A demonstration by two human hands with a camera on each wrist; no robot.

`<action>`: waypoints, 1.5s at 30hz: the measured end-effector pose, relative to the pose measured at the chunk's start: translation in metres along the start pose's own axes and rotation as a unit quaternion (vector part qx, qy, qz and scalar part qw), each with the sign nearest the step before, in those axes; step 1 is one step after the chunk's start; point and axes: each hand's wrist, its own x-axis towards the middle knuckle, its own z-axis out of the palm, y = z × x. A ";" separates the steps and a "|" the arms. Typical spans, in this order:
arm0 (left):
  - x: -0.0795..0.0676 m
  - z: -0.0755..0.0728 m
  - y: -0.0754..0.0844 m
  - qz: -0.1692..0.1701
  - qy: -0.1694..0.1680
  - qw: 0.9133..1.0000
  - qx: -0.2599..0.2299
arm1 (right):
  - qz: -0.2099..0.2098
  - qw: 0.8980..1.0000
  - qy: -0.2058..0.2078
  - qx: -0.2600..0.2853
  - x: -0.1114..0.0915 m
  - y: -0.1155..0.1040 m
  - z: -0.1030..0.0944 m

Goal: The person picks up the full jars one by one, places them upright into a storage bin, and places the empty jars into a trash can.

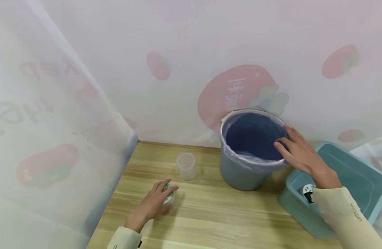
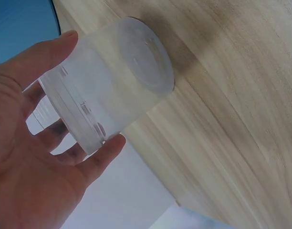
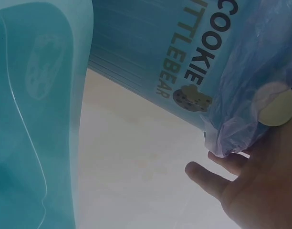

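In the head view my left hand (image 1: pixel 152 204) is low over the wooden table, around a small jar with a green-and-white top (image 1: pixel 169 199). The left wrist view shows this clear plastic jar (image 2: pixel 112 71) between thumb and fingers, which grip it near its ringed end. My right hand (image 1: pixel 303 155) is over the right rim of a blue-grey bucket (image 1: pixel 245 176), fingers loosely bent and apart. A clear plastic bag (image 3: pixel 236 119) lines the bucket and hangs over its rim. Beside the right hand in the right wrist view shows a blurred pale disc (image 3: pixel 277 107).
Behind the left hand stands another clear plastic jar (image 1: pixel 186 167). A teal bin (image 1: pixel 359 173) is right of the bucket, with a white-and-black round item (image 1: pixel 308 192) inside, partly behind the right sleeve. Pale sheets printed with strawberries (image 1: pixel 160 65) hang behind and at left.
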 end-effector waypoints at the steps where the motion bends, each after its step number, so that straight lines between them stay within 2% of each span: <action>1: 0.000 0.000 0.000 -0.002 -0.001 1.000 0.001 | -0.003 1.000 0.000 0.001 0.000 0.000 0.000; 5: -0.001 -0.005 0.001 0.000 0.001 1.000 0.004 | -0.014 1.000 0.005 0.001 0.002 0.002 0.001; 9: 0.003 -0.022 0.009 0.016 0.005 1.000 0.018 | -0.018 1.000 0.009 0.001 0.002 0.002 0.002; 12: 0.009 -0.044 0.019 0.035 0.005 0.999 0.031 | -0.016 1.000 0.008 -0.001 0.001 0.002 0.002; 16: 0.020 -0.081 0.038 0.069 0.003 0.997 0.046 | -0.008 1.000 0.005 -0.002 -0.001 0.001 0.001; 20: 0.033 -0.116 0.056 0.084 -0.013 0.994 0.067 | -0.007 1.000 0.004 0.000 -0.001 0.002 0.000; 25: 0.050 -0.146 0.076 0.095 -0.034 0.990 0.096 | -0.005 1.000 0.007 0.000 -0.001 0.004 0.001; 29: 0.061 -0.161 0.089 0.112 -0.034 0.987 0.111 | -0.006 1.000 0.006 0.002 0.001 0.003 0.002; 36: 0.080 -0.181 0.108 0.144 -0.013 0.982 0.121 | -0.007 1.000 0.004 0.002 0.002 0.003 0.001; 45: 0.108 -0.205 0.131 0.132 -0.042 0.979 0.149 | -0.009 1.000 0.004 0.004 0.002 0.002 0.002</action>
